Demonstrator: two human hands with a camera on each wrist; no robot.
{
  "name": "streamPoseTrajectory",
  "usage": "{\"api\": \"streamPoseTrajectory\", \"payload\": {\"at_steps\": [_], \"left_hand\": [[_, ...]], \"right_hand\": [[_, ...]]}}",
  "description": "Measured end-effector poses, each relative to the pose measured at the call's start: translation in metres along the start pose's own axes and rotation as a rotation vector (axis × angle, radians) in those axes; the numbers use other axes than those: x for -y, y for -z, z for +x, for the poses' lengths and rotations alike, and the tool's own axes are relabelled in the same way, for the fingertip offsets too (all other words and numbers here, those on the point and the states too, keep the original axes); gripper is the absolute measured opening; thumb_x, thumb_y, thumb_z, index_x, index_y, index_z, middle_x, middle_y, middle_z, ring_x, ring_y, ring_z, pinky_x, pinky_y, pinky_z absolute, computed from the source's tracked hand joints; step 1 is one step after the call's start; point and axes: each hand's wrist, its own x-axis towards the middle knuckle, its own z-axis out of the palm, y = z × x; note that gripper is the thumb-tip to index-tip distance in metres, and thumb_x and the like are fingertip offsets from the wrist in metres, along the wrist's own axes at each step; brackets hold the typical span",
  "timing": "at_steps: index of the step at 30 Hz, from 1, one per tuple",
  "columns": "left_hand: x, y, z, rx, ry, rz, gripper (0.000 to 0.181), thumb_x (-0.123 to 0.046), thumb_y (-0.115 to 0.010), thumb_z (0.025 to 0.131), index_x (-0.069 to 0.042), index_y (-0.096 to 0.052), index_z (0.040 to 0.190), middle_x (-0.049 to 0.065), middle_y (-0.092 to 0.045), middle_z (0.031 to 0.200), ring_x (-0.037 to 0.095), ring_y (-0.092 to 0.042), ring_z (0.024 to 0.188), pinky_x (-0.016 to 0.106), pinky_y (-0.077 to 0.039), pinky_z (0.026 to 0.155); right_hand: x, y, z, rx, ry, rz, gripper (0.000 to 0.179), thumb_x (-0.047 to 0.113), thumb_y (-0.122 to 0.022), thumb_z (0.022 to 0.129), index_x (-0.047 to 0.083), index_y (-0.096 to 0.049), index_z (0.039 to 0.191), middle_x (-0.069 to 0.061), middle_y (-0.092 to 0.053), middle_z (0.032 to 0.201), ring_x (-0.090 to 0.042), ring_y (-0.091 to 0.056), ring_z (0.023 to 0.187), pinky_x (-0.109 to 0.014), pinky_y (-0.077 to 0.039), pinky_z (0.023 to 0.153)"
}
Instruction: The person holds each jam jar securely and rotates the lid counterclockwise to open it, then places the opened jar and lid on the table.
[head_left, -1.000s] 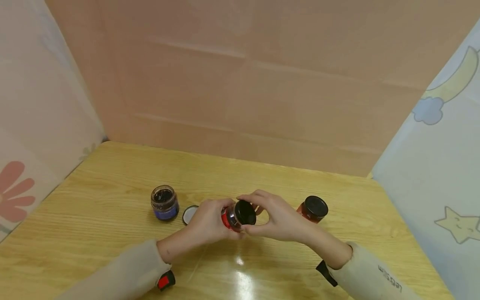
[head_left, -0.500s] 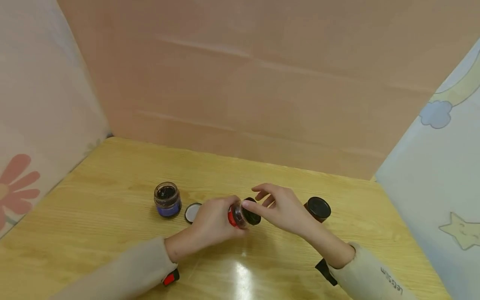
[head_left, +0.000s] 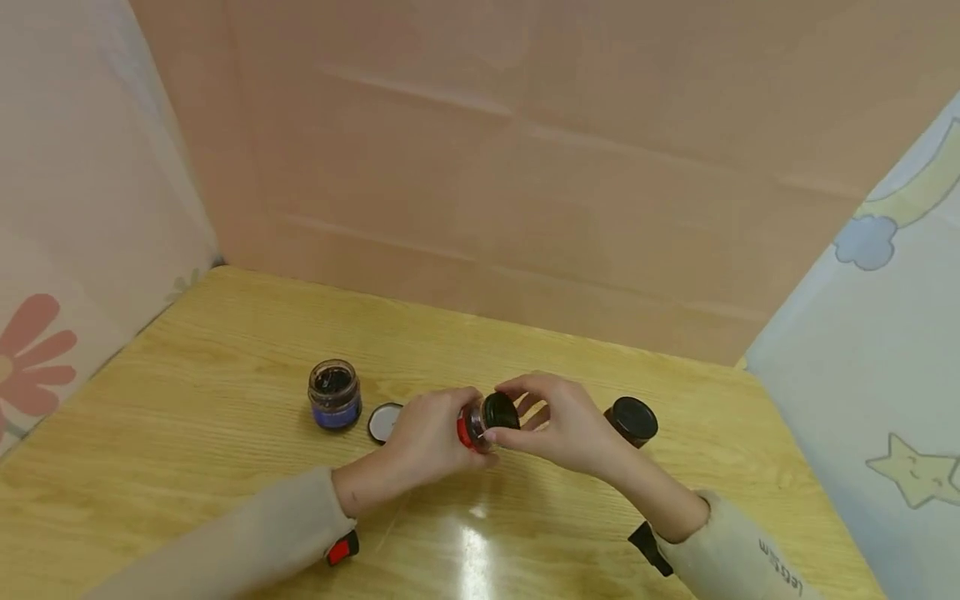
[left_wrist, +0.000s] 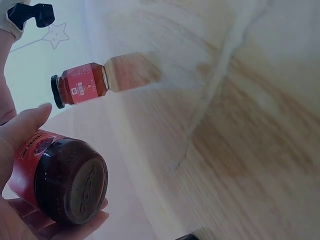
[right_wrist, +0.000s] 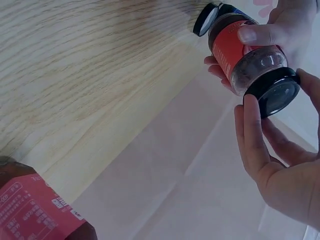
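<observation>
Red-labelled jar [right_wrist: 231, 49]: held tilted above the table, mouth end toward the right hand; its base shows in the left-wrist view.
Black lid [right_wrist: 276, 94]: on the jar's mouth; whether the thread is engaged cannot be told. Judgement: the work appears to be turning this lid; keep it square to the mouth to avoid cross-threading.
Left hand [head_left: 431, 435]: fingers wrapped around the jar's body. Advice: grip firmly so that the glass does not spin with the lid.
Right hand [head_left: 566, 427]: thumb and fingertips pinching the lid's rim from opposite sides. Advice: turn evenly, in short strokes, without pushing sideways.
Loose lid [head_left: 382, 422]: on the table, pale inside up, just beside the left hand.
Blue-labelled jar [head_left: 335, 398]: upright, uncapped, left of the loose lid.
Capped jar [left_wrist: 82, 84]: upright beyond the right wrist; allow elbow room.
Table [head_left: 225, 350]: wood-grained.
</observation>
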Motion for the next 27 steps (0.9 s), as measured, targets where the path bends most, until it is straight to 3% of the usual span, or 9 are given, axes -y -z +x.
{"api": "streamPoseTrajectory", "payload": {"at_steps": [7, 11, 18, 24, 27], "left_hand": [[0.0014, -0.0002, 0.0012, 0.057, 0.029, -0.026, 0.056, -0.048, -0.087, 0.061, -0.016, -0.066, 0.102, -0.005, -0.068, 0.084, 0.009, -0.063, 0.072, 0.024, -0.048, 0.059], [0.0023, 0.0006, -0.0009, 0.053, 0.044, -0.031, 0.056, -0.049, -0.087, 0.061, -0.016, -0.065, 0.101, -0.006, -0.067, 0.084, 0.009, -0.062, 0.072, 0.024, -0.047, 0.058], [0.0008, 0.0024, -0.0017, 0.038, 0.052, -0.049, 0.054, -0.051, -0.087, 0.060, -0.019, -0.064, 0.096, -0.011, -0.066, 0.078, 0.005, -0.061, 0.069, 0.022, -0.046, 0.059], [0.0009, 0.0020, -0.0008, 0.033, 0.041, -0.034, 0.052, -0.051, -0.087, 0.060, -0.018, -0.064, 0.094, -0.011, -0.064, 0.075, 0.003, -0.058, 0.065, 0.021, -0.044, 0.056], [0.0015, 0.0014, 0.0000, 0.036, 0.038, -0.033, 0.050, -0.050, -0.087, 0.060, -0.019, -0.063, 0.092, -0.012, -0.063, 0.074, 0.002, -0.056, 0.064, 0.021, -0.043, 0.055]], "right_hand": [[-0.0044, 0.0011, -0.0038, 0.025, 0.204, -0.040, 0.055, 0.020, -0.079, 0.079, 0.012, -0.058, 0.129, -0.002, -0.059, 0.119, -0.018, -0.061, 0.102, -0.029, -0.055, 0.081], [-0.0045, -0.0001, -0.0041, 0.034, 0.237, -0.023, 0.063, 0.018, -0.079, 0.079, 0.013, -0.052, 0.136, -0.004, -0.056, 0.128, -0.022, -0.061, 0.110, -0.030, -0.054, 0.086], [-0.0031, -0.0034, -0.0015, -0.040, 0.093, 0.000, 0.057, 0.038, -0.070, 0.086, 0.013, -0.053, 0.135, -0.005, -0.058, 0.130, -0.022, -0.063, 0.108, -0.031, -0.055, 0.083], [-0.0006, -0.0044, 0.0021, -0.055, -0.046, -0.018, 0.055, 0.046, -0.069, 0.085, 0.012, -0.060, 0.127, -0.004, -0.065, 0.115, -0.014, -0.067, 0.093, -0.023, -0.055, 0.071], [-0.0009, -0.0046, 0.0031, -0.034, -0.071, -0.039, 0.053, 0.047, -0.070, 0.083, 0.012, -0.063, 0.122, -0.002, -0.066, 0.105, -0.010, -0.066, 0.086, -0.022, -0.053, 0.066]]}}
